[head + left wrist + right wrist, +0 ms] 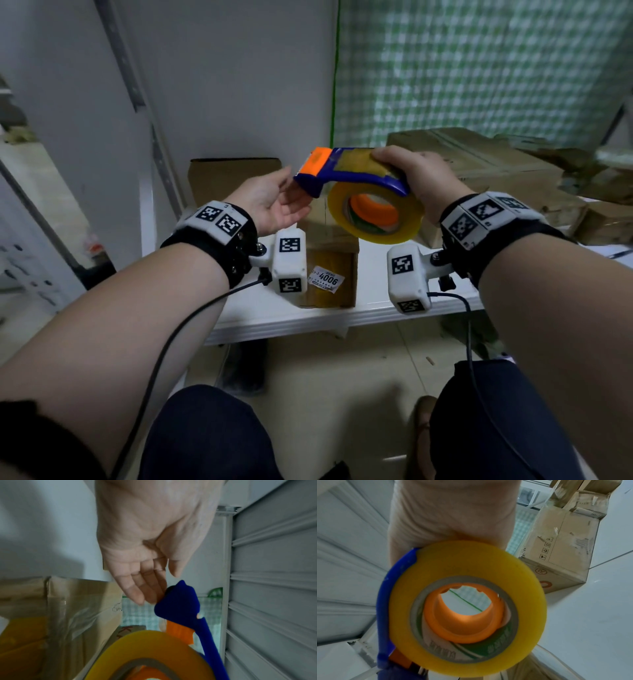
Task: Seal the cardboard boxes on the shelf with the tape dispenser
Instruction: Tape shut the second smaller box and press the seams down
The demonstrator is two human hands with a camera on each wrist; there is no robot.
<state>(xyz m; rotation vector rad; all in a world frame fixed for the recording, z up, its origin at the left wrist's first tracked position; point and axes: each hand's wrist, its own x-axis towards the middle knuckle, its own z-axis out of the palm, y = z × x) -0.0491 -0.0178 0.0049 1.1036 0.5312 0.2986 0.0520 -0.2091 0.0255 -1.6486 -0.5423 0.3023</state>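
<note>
The right hand (416,181) had its grip wrapped around the curved blue plastic tape dispenser (346,174), fingers curled over the top of the frame, holding it in the air above the shelf with the orange cutter end pointing left. That hold probably kept the thick yellowish roll of packing tape (375,212) hanging free beneath the frame, so it could turn.

The left hand (270,202) was relaxed and palm up, gripping nothing, its fingertips (137,597) touching or just beside the dispenser's blue nose; contact could not be confirmed. It seemed placed to find the loose tape end or steady the head.

Below the tool, the small brown cardboard box with a white printed label (329,270) stood on the white shelf (274,318), near its front edge, likely the box to be sealed. A taller brown cardboard box (226,181) stood behind it, and a large flat brown carton (479,161) lay to the right.
</note>
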